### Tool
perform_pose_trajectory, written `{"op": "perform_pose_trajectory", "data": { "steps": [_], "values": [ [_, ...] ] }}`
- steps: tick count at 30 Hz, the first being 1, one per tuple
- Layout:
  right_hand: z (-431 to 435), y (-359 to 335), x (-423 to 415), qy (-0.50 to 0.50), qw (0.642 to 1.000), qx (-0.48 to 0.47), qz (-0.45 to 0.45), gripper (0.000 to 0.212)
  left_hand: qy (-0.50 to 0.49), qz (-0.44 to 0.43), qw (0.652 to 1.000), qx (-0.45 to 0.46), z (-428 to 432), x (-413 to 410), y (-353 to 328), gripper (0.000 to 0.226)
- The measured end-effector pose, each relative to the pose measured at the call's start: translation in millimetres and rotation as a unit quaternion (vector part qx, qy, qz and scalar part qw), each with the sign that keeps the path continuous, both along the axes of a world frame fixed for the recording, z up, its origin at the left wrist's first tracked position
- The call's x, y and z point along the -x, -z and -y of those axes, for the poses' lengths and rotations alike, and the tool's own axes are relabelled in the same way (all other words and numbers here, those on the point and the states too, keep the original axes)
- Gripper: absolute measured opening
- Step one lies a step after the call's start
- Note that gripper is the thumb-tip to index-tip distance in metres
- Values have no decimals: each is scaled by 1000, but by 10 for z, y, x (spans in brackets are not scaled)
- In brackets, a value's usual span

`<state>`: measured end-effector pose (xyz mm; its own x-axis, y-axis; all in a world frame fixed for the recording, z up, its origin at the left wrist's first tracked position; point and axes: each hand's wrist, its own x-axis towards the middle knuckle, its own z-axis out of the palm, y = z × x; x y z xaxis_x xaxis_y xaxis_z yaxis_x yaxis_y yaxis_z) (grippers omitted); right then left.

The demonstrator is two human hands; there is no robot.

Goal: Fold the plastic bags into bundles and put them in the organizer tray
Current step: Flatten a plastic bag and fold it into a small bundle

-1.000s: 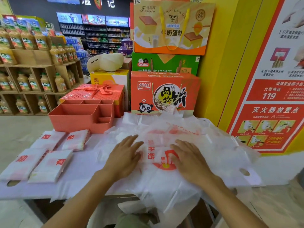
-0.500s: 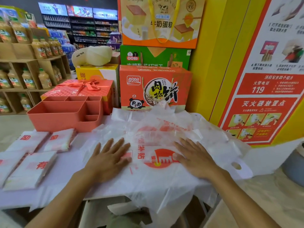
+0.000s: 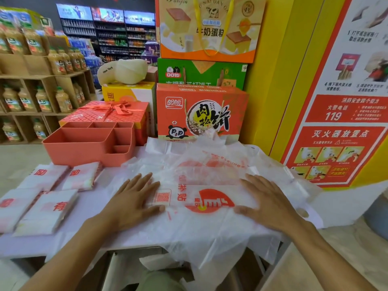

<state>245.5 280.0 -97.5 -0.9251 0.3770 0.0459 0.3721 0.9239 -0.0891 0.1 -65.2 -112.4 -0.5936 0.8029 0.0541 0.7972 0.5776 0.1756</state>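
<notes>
Both hands — left hand (image 3: 134,199), right hand (image 3: 267,201) — press flat, fingers straight, on the bag pile (image 3: 210,223); four folded bundles (image 3: 47,208) lie left, one empty tray (image 3: 84,152) beyond.

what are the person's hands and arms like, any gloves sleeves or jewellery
The left hand and right hand are bare: no gloves, and no ring, watch or bracelet that shows. The left forearm and right forearm are uncovered up to the frame's edge, so no sleeve is in view. The fingers carry no tape or markings.
</notes>
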Motion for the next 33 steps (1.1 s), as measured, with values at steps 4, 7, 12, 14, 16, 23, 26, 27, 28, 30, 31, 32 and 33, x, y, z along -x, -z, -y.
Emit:
{"op": "perform_pose_trajectory", "data": {
  "steps": [4,7,12,14,16,23,26,27,28,30,31,32,33],
  "values": [
    [65,-64,-5,-43,998,-50,-2,95,28,-28,999,-29,20,-94,-118,85],
    [167,-148,-28,-60,997,-52,-7,78,29,-33,999,-32,37,-169,-176,79],
    [240,-347,-125,-83,996,-36,27,63,24,-22,999,-21,121,-229,-327,69],
    [246,-403,-136,-71,997,-15,20,56,30,-30,999,-13,171,-211,-371,64],
    [206,-425,-115,-47,998,31,5,49,39,-27,999,-1,222,-176,-409,65],
    [63,-597,-18,28,988,131,-71,36,21,39,997,-71,264,1,-671,34],
    [61,-688,41,49,991,74,-96,41,-12,41,996,-77,213,106,-762,29],
    [79,-697,67,51,992,40,-106,43,-27,40,996,-75,180,125,-784,33],
    [103,-688,96,54,992,0,-114,46,-46,28,996,-66,138,128,-808,39],
    [164,-623,169,52,989,-73,-117,49,-63,-28,997,-42,34,98,-811,50],
    [204,-576,213,44,988,-90,-115,50,-57,-60,996,-34,-26,70,-781,53],
    [254,-521,259,32,989,-95,-110,50,-46,-85,995,-31,-92,31,-737,54],
    [307,-453,308,14,990,-93,-107,50,-30,-100,994,-35,-167,-12,-669,54]
  ]
}}
